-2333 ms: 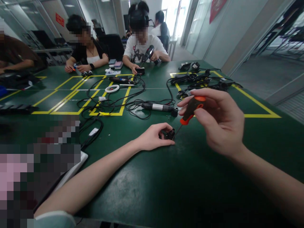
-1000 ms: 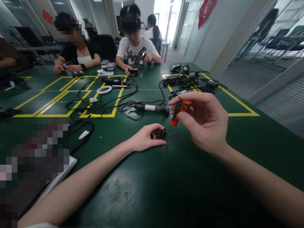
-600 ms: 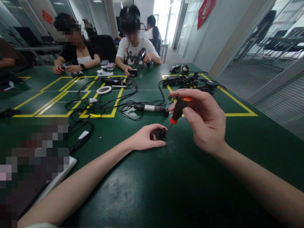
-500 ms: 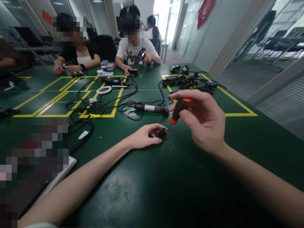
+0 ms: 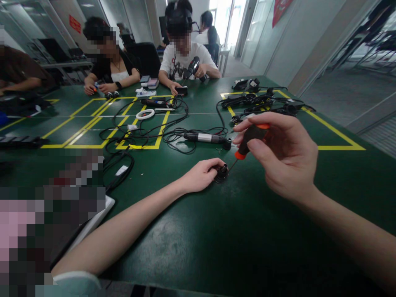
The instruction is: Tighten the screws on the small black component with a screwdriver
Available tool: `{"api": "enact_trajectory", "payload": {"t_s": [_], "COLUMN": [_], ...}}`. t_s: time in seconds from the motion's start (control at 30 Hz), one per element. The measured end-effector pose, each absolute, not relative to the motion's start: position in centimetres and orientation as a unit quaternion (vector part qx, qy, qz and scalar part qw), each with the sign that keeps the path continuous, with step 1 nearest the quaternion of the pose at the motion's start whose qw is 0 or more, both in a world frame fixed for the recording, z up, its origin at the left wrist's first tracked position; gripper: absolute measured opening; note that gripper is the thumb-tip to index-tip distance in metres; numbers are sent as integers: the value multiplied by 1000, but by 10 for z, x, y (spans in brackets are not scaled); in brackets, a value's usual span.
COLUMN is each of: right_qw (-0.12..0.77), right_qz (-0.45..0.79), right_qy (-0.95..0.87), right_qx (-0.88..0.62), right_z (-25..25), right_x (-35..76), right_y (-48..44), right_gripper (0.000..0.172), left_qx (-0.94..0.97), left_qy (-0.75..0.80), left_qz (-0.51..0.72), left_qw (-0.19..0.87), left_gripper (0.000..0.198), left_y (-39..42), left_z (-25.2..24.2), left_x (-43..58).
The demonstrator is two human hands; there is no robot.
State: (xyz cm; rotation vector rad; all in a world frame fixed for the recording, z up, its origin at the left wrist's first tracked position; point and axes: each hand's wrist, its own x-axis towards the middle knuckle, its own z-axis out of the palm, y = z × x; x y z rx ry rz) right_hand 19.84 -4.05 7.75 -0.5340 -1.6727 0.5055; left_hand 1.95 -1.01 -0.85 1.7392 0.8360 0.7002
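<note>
Above the table my right hand [image 5: 284, 152] grips a screwdriver [image 5: 252, 138] with a black and orange handle. Its thin shaft slants down and left, and the tip is at or close to a small dark round part [image 5: 222, 174]. My left hand [image 5: 202, 175] pinches that part against the green table [image 5: 173, 231]; a short tube stands up from it. The fingers cover some of the part, and whether the tip touches it I cannot tell. Just behind lies a black and silver cylindrical tool [image 5: 206, 138] with a cable, tiny screws [image 5: 219, 149] near its end.
Black cables [image 5: 123, 142] coil across the left middle, around a white ring [image 5: 145, 114]. A pile of black devices [image 5: 260, 101] lies at the back right. Across the table one person [image 5: 188, 57] holds a power drill [image 5: 192, 68]; another person [image 5: 111, 62] sits further left.
The whole view has shifted, so things sit further right. My left fingers have drawn in on the dark part, showing more of it. The screwdriver stays in my right hand, angled at the part.
</note>
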Motion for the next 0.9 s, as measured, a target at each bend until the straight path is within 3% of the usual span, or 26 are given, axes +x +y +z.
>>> {"api": "enact_trajectory", "payload": {"t_s": [0.9], "right_qw": [623], "right_qz": [233], "right_qy": [-717], "right_qx": [-209], "right_z": [73], "right_x": [195], "right_y": [-39], "right_gripper": [26], "left_qx": [684], "left_qy": [357], "left_qz": [282], "left_qw": [570], "left_gripper": [35], "left_y": [-5], "left_z": [-7], "left_x": [17]}}
